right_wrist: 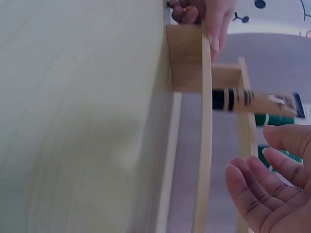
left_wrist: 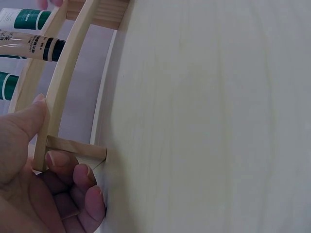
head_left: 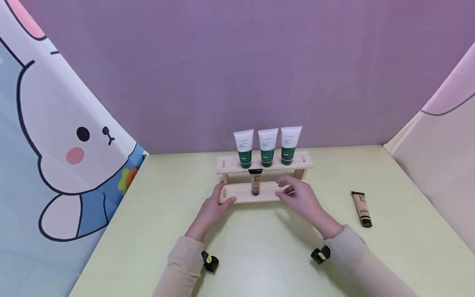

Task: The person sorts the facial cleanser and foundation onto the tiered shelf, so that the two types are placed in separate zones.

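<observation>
A two-tier wooden rack (head_left: 237, 193) stands on the table. My left hand (head_left: 213, 207) grips the left end of its lower shelf; in the left wrist view the thumb (left_wrist: 30, 116) lies on top and the other fingers curl underneath. One small beige tube (head_left: 255, 183) with a black cap stands upright on that shelf, left of its middle. My right hand (head_left: 298, 196) hovers at the shelf's right part, its fingers apart and loosely bent, with nothing between them. Three white-and-green tubes (head_left: 245, 150) stand in a row on the upper shelf.
Another beige tube (head_left: 361, 209) lies on the table to the right, beyond my right forearm. A purple backdrop (head_left: 237, 74) rises behind the rack. A cartoon-printed cloth (head_left: 55, 123) borders the left side, and a pale cloth (head_left: 441, 156) the right.
</observation>
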The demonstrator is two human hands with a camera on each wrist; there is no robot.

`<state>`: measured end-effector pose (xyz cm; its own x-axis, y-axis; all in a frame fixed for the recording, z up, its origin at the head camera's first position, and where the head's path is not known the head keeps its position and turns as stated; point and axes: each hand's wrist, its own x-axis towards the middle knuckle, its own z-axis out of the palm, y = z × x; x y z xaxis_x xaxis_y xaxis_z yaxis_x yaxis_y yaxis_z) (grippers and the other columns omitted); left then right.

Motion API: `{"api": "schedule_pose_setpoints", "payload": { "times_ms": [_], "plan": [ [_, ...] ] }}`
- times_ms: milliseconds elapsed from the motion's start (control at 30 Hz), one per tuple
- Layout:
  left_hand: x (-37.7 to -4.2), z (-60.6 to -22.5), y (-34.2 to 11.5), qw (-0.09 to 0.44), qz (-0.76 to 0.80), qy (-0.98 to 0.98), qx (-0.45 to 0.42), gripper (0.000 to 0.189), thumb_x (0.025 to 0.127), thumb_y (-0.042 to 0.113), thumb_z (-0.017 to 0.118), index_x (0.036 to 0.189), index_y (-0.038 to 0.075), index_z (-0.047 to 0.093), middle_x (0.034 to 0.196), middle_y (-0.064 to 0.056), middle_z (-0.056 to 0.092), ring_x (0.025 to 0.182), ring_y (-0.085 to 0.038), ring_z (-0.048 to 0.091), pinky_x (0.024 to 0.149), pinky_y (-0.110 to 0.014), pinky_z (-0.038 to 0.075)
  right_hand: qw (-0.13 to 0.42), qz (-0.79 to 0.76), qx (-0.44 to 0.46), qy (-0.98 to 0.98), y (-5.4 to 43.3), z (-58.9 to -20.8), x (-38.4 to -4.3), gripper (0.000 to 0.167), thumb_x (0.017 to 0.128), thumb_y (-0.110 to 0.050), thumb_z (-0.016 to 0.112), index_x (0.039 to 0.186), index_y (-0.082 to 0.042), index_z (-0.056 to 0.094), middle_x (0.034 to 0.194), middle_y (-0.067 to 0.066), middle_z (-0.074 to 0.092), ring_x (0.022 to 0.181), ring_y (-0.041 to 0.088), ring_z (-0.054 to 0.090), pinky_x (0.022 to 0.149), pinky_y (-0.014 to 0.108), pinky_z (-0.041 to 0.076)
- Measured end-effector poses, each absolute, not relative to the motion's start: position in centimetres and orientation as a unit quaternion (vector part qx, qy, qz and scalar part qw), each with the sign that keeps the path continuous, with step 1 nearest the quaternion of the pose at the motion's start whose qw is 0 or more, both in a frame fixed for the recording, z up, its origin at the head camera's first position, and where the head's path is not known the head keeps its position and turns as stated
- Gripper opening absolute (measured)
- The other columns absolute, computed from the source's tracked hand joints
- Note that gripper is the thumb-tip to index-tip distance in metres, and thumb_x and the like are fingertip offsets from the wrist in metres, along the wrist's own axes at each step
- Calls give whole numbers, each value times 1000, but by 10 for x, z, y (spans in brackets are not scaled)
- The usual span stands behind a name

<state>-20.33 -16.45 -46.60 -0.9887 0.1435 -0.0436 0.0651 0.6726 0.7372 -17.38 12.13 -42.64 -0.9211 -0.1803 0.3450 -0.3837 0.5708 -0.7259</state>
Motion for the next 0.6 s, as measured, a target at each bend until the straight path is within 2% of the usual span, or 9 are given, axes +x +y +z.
{"api": "schedule_pose_setpoints", "payload": {
  "times_ms": [267, 600],
  "plan": [
    [-205, -466, -163, 52, 399, 914, 58, 76, 94, 51, 60, 154, 23, 24, 143, -25, 46, 124, -43, 49, 97, -56, 41, 122, 395, 137, -900, 169, -429, -160, 21, 88, -5, 71, 108, 0, 66, 101, 14, 68, 85, 26, 67, 73, 36, 56],
    [-203, -463, -163, 58, 399, 914, 51, 76, 94, 50, 59, 155, 22, 23, 143, -25, 47, 124, -42, 50, 97, -56, 41, 141, 324, 96, -930, 227, -429, -150, 24, 89, -4, 69, 111, 3, 65, 94, 16, 69, 80, 30, 67, 69, 44, 55]
  ]
}}
